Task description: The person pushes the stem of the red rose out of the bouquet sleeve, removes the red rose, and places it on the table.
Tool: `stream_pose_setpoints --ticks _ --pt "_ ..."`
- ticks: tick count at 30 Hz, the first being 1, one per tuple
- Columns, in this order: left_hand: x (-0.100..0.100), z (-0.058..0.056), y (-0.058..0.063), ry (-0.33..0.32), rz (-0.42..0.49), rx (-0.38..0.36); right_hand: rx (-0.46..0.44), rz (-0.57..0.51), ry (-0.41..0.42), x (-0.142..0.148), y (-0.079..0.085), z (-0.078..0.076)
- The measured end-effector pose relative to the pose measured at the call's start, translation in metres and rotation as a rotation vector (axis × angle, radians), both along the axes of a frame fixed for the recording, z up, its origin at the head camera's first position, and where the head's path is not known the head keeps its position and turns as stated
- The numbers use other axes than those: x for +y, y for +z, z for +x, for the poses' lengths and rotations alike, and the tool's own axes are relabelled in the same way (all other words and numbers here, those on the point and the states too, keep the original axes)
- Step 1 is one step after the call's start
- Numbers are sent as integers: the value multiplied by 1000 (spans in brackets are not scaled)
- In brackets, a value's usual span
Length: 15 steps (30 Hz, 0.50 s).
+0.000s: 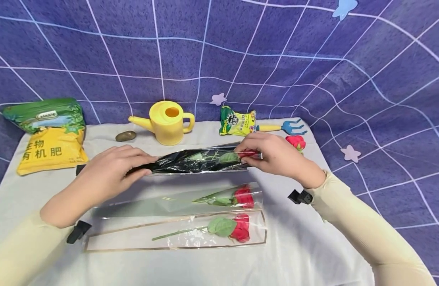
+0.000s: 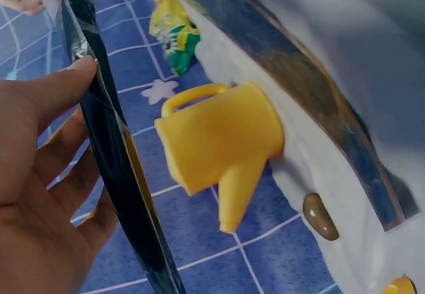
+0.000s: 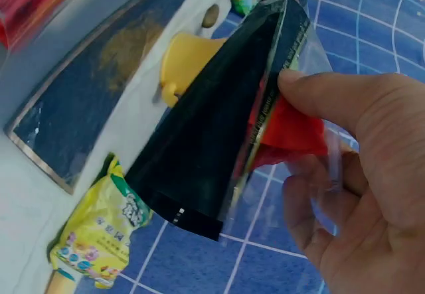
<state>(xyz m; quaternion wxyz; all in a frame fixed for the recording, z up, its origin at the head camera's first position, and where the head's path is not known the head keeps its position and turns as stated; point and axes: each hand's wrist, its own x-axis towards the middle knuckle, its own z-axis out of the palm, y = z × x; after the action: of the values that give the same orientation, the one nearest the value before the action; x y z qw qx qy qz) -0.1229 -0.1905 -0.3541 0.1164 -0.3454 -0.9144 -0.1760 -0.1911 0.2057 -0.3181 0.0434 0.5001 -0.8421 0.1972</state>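
"Where is the black-wrapped rose (image 1: 196, 162)?"

"Above the cloth-covered surface (image 1: 287, 246), the left grip (image 1: 116, 169) pinching its wrapper near the narrow end, the right grip (image 1: 271, 153) clamped on it, thumb and fingers, at the bloom (image 3: 292, 131)."

"And around it?"

"Two sleeved roses (image 1: 242, 229) lie nearer the person; a yellow watering can (image 1: 168, 127) stands behind."

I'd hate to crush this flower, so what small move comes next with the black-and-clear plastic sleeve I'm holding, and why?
Probably lower the black-and-clear plastic sleeve, level, onto the white cloth: your left hand and right hand hold it raised, a red rose shows inside, and a clear, brown-edged plastic sleeve lies flat nearer you with another rose.
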Motion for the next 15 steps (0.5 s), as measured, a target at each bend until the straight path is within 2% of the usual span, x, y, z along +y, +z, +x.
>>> stream_pose_setpoints --ticks 2,4,7,9,11,13,15 --pt "1 3 3 15 10 -62 27 -27 26 0 3 3" --pt "1 5 4 27 28 -163 66 -58 54 -1 6 6" --pt "2 6 3 27 88 -359 149 -99 75 -4 9 9" --pt "3 5 0 21 155 -502 195 -120 74 -6 11 10" --pt "4 4 -3 13 218 -613 233 -132 64 -7 13 10" --pt "6 3 -5 15 256 -681 260 -137 49 -8 16 11" --pt "8 1 -7 23 266 -708 287 -142 34 -9 18 12"
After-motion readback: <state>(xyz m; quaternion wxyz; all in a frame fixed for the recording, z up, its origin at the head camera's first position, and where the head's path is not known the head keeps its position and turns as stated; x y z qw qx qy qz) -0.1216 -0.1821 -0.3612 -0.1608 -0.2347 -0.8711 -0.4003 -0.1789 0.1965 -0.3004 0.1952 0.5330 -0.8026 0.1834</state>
